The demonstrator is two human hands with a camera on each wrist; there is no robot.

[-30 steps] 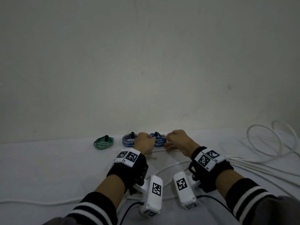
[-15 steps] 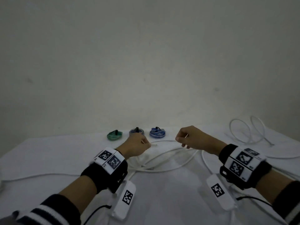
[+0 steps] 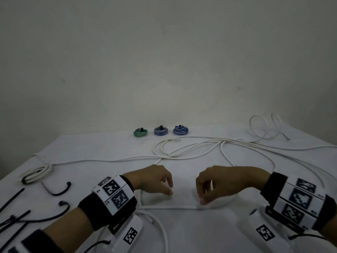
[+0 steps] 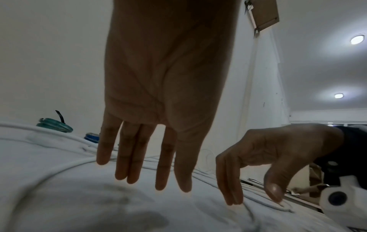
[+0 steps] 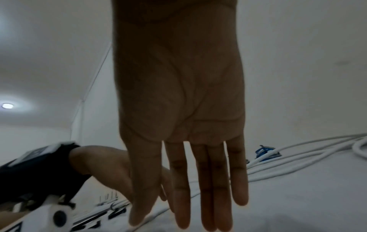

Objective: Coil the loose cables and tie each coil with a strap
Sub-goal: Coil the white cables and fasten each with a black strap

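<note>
Both hands had dropped back from the tied coils, the left hand and right hand apparently empty, fingers loose, over the white cable nearer than those coils, whose crossed loops might snag when gathered.

A white cloth covers the counter. Behind its far edge stands a plain pale wall. Two round ceiling lights glow, with a brown board mounted high up
</note>
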